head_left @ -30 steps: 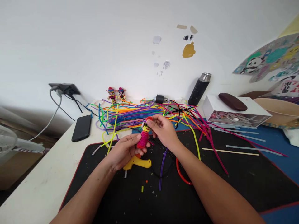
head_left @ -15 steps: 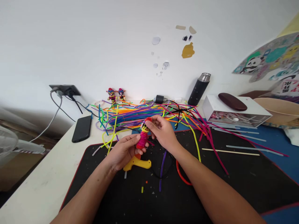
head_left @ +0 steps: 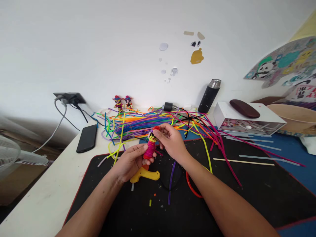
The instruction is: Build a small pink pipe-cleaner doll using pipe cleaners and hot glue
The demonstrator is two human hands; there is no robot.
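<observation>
A white wall backs a pale worktop laid with a black mat edged in red. Above the mat, the left hand has its fingers curled closed around the pink body of a small wrapped doll, holding it upright. The right hand pinches the doll's red-topped head between thumb and fingertips, fingers closed on it.

Just under the left hand lies one yellow glue gun, partly hidden by the hand. A purple strand and a red curved strand lie on the mat between the forearms. Behind the hands spreads a pile of coloured strands, too many to count, with long pink ones trailing right across the mat.

Two finished dolls stand side by side against the wall. One black phone lies at the left, near one wall socket with cables. One dark flask stands beside one white box, which carries one dark case. One thin wooden stick lies on the mat at the right.
</observation>
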